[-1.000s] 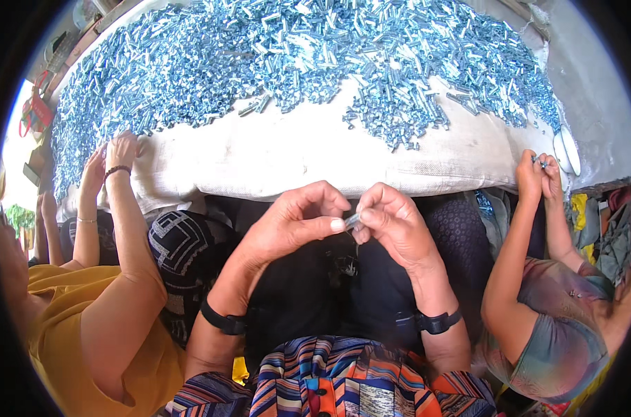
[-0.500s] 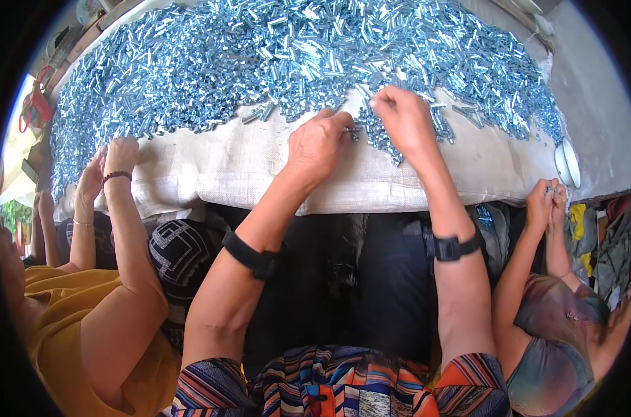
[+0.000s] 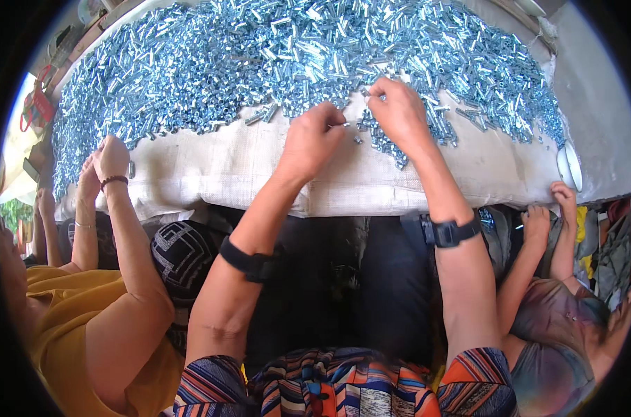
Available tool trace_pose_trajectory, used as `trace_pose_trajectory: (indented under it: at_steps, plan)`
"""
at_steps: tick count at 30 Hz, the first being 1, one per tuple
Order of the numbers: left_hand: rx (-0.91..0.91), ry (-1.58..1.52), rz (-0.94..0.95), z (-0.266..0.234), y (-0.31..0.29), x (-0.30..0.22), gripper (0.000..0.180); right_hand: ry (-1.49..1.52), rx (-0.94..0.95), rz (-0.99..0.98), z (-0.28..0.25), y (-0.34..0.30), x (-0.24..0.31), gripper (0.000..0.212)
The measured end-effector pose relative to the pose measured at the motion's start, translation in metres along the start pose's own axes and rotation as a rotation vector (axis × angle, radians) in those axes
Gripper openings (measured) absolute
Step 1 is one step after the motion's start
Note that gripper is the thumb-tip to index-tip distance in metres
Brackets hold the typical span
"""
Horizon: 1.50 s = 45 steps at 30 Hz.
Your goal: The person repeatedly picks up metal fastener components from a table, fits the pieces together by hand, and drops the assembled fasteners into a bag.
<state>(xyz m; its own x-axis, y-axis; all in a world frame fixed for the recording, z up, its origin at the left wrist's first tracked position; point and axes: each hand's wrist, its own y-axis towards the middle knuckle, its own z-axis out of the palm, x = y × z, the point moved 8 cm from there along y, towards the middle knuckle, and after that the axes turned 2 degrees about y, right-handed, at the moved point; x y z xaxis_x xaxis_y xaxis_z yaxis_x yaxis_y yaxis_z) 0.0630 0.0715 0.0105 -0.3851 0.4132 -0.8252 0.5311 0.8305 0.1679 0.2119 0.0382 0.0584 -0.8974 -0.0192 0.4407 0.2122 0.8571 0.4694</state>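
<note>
A broad heap of small shiny blue-silver metal sleeves (image 3: 211,76) covers the far part of a cloth-covered table (image 3: 211,167). My left hand (image 3: 311,142) is over the cloth at the heap's near edge, thumb and fingers pinched; a small metal bit shows at its fingertips, its shape mostly hidden. To its right, my right hand (image 3: 401,115) pinches a small metal sleeve (image 3: 365,91) between thumb and forefinger. Below and between the hands, a loose metal piece (image 3: 358,140) lies on the cloth beside a small spur of sleeves (image 3: 386,144).
At left, a person in a mustard top works with both hands (image 3: 110,161) at the heap's edge. Another person's hands (image 3: 536,224) are at the right, near a white bowl (image 3: 570,165) on the table's edge. A grey wall (image 3: 600,90) bounds the right side.
My right hand has moved slightly left and up, a sleeve now showing at its fingertips. My left hand has drawn back slightly left. The right-hand person's hands have moved apart.
</note>
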Motion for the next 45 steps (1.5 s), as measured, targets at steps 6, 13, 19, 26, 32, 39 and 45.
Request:
trace_pose_trajectory:
  at_steps: [6, 13, 19, 26, 32, 39, 45]
  plan:
    - [0.135, -0.806, -0.196, -0.011, -0.042, -0.015, 0.008, 1.088, 0.297, 0.450, 0.000, -0.073, 0.020, 0.021]
    - [0.223, -0.972, -0.220, -0.002, -0.080, -0.032, 0.009, 1.342, 0.354, 0.421, -0.008, -0.114, 0.063, 0.028]
    - [0.216, -0.964, -0.261, -0.002, -0.091, -0.038, 0.011, 1.494, 0.118, 0.568, -0.014, -0.132, 0.037, 0.007]
    - [0.258, -1.026, -0.263, 0.001, -0.099, -0.046, 0.008, 1.647, 0.033, 0.552, -0.017, -0.140, 0.047, 0.007]
    - [0.247, -0.984, -0.200, 0.003, -0.101, -0.042, 0.010, 1.665, 0.027, 0.564, -0.012, -0.147, 0.049, 0.008]
    - [0.416, -1.076, -0.037, 0.013, -0.118, -0.053, 0.016, 2.075, 0.353, 0.587, 0.003, -0.162, 0.073, 0.015]
    - [0.454, -0.881, -0.117, 0.006, -0.119, -0.043, 0.020, 1.845, 0.379, 0.665, 0.009, -0.181, 0.054, 0.013]
